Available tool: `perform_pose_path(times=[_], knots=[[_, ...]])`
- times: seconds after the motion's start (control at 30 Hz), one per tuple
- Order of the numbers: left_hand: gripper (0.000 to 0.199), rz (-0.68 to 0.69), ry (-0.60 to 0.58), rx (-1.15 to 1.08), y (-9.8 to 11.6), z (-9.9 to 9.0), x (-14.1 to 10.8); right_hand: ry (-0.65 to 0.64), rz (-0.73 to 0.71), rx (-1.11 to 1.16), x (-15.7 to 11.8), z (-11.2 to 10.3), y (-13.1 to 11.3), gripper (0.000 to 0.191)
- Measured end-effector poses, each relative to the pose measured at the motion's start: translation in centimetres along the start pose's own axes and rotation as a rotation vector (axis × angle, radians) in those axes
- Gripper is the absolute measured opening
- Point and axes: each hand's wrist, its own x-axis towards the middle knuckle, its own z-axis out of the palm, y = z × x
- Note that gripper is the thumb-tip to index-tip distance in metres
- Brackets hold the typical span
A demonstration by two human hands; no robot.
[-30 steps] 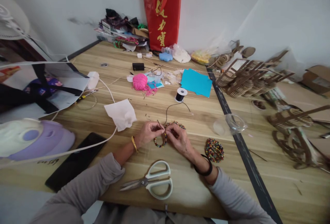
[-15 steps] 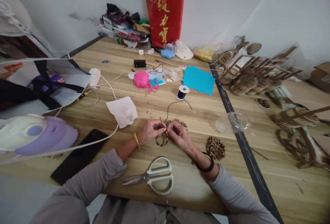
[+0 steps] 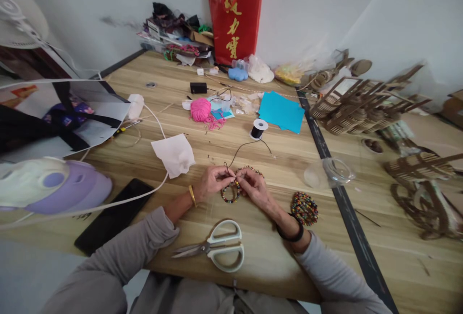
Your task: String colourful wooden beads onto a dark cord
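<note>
My left hand [image 3: 214, 180] and my right hand [image 3: 254, 189] meet fingertip to fingertip, both pinching a thin black cord [image 3: 235, 157]. From their fingers hangs a small loop of multicoloured beads [image 3: 230, 201], close above the wood. The cord runs back to a white spool wound with black cord [image 3: 258, 129]. Behind my right hand lies another string of beads [image 3: 257, 171], partly covered by the fingers. A coiled heap of beads [image 3: 304, 208] rests to the right of my right wrist. White-handled scissors [image 3: 226, 245] lie partly open near the table's front edge.
A black phone [image 3: 112, 217], a purple-and-white device [image 3: 68, 186] and a white cable are at left. White paper [image 3: 174, 155], pink yarn [image 3: 200, 109] and blue sheets [image 3: 281, 112] lie farther back. Clear plastic containers [image 3: 331, 173] and woven baskets [image 3: 356, 106] are at right.
The bead loop between my hands has turned slightly and looks fuller. My hands stay pinched together at the cord. The whole view has shifted a little.
</note>
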Motion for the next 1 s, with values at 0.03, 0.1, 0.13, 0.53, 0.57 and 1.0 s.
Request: perform_pose_path(times=[0.03,0.1,0.13,0.53,0.57,1.0], knots=[[0.011,-0.001,0.000,0.000,0.05,-0.01,-0.01,-0.005,0.011,0.013,0.03,0.00,-0.01,0.034],[0.011,-0.004,-0.001,0.004,0.13,-0.03,-0.06,-0.009,0.032,0.036,0.10,-0.02,0.00,0.035],[0.011,-0.004,0.000,0.008,0.15,-0.03,-0.08,-0.009,0.041,0.042,0.14,-0.04,0.00,0.035],[0.011,0.104,0.033,0.101,-0.76,0.31,-0.20,-0.082,0.072,0.071,0.35,-0.39,-0.25,0.036],[0.011,0.106,0.033,0.107,-0.73,0.33,-0.21,-0.089,0.065,0.065,0.34,-0.40,-0.16,0.036],[0.013,0.086,0.060,0.082,-0.09,0.06,-0.18,-0.047,0.066,0.083,0.26,-0.23,-0.58,0.036]])
